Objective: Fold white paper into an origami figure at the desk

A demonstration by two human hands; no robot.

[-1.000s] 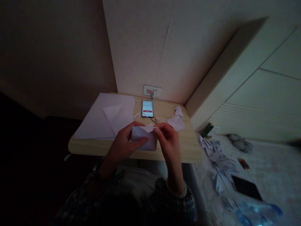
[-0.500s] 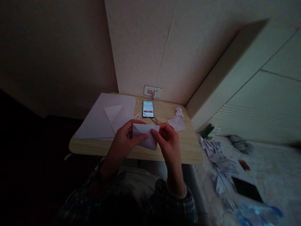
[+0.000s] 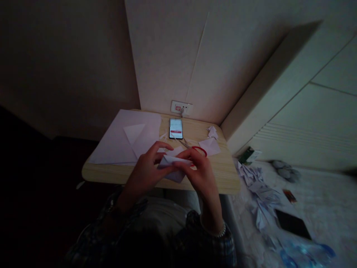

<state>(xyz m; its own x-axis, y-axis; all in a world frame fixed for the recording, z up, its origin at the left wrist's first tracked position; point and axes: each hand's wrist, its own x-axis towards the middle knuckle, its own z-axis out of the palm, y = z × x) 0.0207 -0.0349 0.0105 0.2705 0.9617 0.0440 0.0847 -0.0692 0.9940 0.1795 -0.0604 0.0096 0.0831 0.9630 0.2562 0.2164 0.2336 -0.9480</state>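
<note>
My left hand (image 3: 146,169) and my right hand (image 3: 199,171) both pinch a small folded piece of white paper (image 3: 174,165) just above the near edge of a small wooden table (image 3: 225,175). The paper lies nearly flat between my fingers, folded into a thick wedge. Red-handled scissors (image 3: 195,149) rest on the table right behind my right hand. A lit phone (image 3: 175,128) lies further back in the middle of the table.
Large white sheets (image 3: 125,136) cover the table's left half. Smaller folded papers (image 3: 210,143) sit at its right. A wall socket (image 3: 180,108) is behind the phone. To the right, a bed holds several folded paper pieces (image 3: 258,193), a dark phone (image 3: 292,223) and a plastic bottle (image 3: 304,253).
The paper has been tipped from facing me to lying flatter between my hands, which moved slightly lower. The red scissor handle now shows behind my right hand.
</note>
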